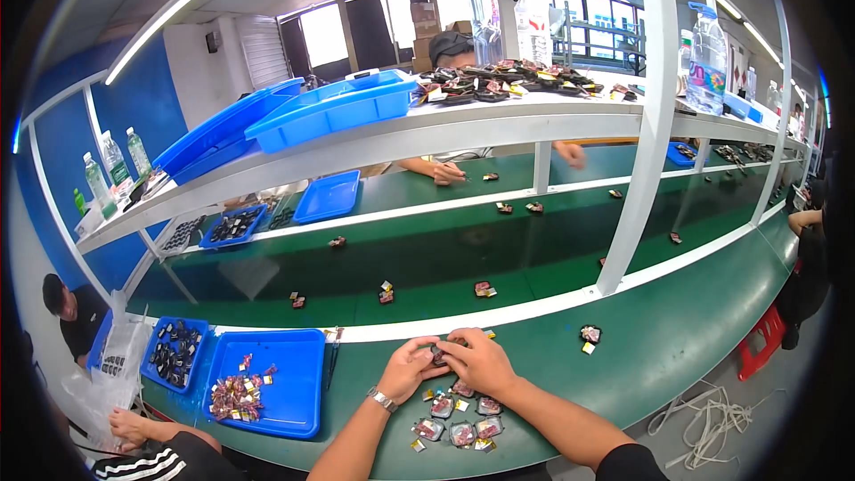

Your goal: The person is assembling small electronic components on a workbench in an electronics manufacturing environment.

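My left hand (pixel 410 372) and my right hand (pixel 478 363) meet over the green bench top (pixel 534 374). Between their fingertips they pinch a small dark part (pixel 437 355), mostly covered by the fingers. A metal-band watch (pixel 382 400) circles my left wrist. Just below my hands lies a cluster of small assemblies with dark casings, such as this small assembly (pixel 462 434), with reddish wiring and yellow-white tabs. To their left stands a blue tray (pixel 303 392) holding a heap of reddish-wired pieces (pixel 236 399). Another assembly (pixel 590 334) sits apart on the right.
A blue tray of black parts (pixel 176 354) stands at the far left, near another person's hand (pixel 129 426). Beyond a white rail (pixel 374 332) runs a green belt (pixel 427 258) with scattered assemblies. White posts (pixel 646 142) carry a shelf above it. Across, another person's hand (pixel 448 173) works.
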Demonstrator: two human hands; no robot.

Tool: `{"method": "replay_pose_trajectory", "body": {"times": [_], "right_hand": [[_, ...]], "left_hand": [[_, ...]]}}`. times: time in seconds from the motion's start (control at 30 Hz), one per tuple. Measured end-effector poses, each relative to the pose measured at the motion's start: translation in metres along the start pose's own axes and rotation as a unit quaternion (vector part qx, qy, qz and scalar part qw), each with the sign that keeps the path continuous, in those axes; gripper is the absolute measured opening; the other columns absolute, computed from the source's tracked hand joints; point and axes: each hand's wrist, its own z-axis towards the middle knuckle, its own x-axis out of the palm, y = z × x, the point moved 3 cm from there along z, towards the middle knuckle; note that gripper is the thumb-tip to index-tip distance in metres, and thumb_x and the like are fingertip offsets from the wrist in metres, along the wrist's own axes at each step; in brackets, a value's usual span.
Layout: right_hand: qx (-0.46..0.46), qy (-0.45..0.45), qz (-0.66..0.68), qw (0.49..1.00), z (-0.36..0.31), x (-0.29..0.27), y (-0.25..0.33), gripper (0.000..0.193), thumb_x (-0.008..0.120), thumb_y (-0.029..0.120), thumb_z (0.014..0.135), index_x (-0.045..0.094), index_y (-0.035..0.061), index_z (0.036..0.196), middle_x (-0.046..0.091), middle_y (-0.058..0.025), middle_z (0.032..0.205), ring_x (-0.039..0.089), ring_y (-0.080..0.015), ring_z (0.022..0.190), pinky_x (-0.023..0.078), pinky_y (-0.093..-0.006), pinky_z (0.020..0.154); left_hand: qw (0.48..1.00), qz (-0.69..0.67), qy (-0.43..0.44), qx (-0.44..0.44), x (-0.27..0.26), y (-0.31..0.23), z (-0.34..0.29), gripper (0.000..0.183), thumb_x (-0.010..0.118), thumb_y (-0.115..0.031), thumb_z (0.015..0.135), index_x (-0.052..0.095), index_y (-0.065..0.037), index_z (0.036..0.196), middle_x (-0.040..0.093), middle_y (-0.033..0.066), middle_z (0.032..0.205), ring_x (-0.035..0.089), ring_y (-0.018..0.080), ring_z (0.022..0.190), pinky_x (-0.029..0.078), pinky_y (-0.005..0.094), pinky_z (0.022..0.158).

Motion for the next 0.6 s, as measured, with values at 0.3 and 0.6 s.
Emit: {"method": "replay_pose_trajectory", "body": {"times": [0.3, 0.6], "right_hand": [[-0.110, 0.032, -0.017, 0.993, 0.003, -0.003, -0.007, 0.018, 0.070, 0.011, 0.076, 0.067, 0.0091, 0.093, 0.057, -0.0108, 0.111, 0.055, -0.0298, 0.105, 0.047, -0.0397, 0.088], [-0.064, 0.049, 0.013, 0.997, 0.001, 0.003, -0.014, 0.013, 0.070, 0.014, 0.079, 0.068, 0.0068, 0.089, 0.058, -0.0096, 0.113, 0.053, -0.0292, 0.109, 0.044, -0.0395, 0.092]], "left_hand": [[1.000, 0.020, 0.000, 0.015, 0.002, 0.006, 0.001, 0.028, 0.052, -0.006, 0.096, 0.047, 0.000, 0.122, 0.061, 0.0141, 0.112, 0.062, 0.0237, 0.105, 0.052, 0.0416, 0.095], [0.997, 0.041, 0.060, 0.004, 0.005, 0.003, -0.001, 0.037, 0.055, 0.001, 0.092, 0.043, 0.000, 0.127, 0.057, 0.0155, 0.120, 0.059, 0.0228, 0.110, 0.051, 0.0378, 0.097]]}}
